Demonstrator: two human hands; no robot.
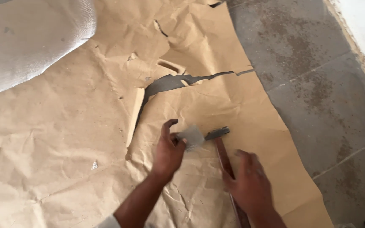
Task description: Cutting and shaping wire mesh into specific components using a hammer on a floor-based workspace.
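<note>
The hammer (224, 156) lies on the brown paper (64, 147) in the near middle of the scene. Its dark metal head points to the far side and its reddish wooden handle runs toward the near edge. The right hand (250, 185) is over the handle, with the fingers curled around it, so it appears to grip the handle, but the hand is blurred and the exact grip is not clear. The left hand (168, 150) is just to the left of the hammer head. Its thumb and fingers pinch a small pale grey piece (192, 137), maybe paper or thin plastic; it is blurred and I cannot tell the material. This piece is very near the hammer head, perhaps touching it.

The brown paper is wrinkled and covers most of the floor (317, 84) on the left and in the middle. Farther away from the hands the paper is torn, and a long dark gap (170, 82) shows the grey floor under it. A small light wooden block (170, 66) lies at the far edge of this tear, and a folded paper flap (134, 116) stands up at its left. On the right the bare grey floor has brown stains. At the far left a big white woven sack (26, 38) rests on the paper.
</note>
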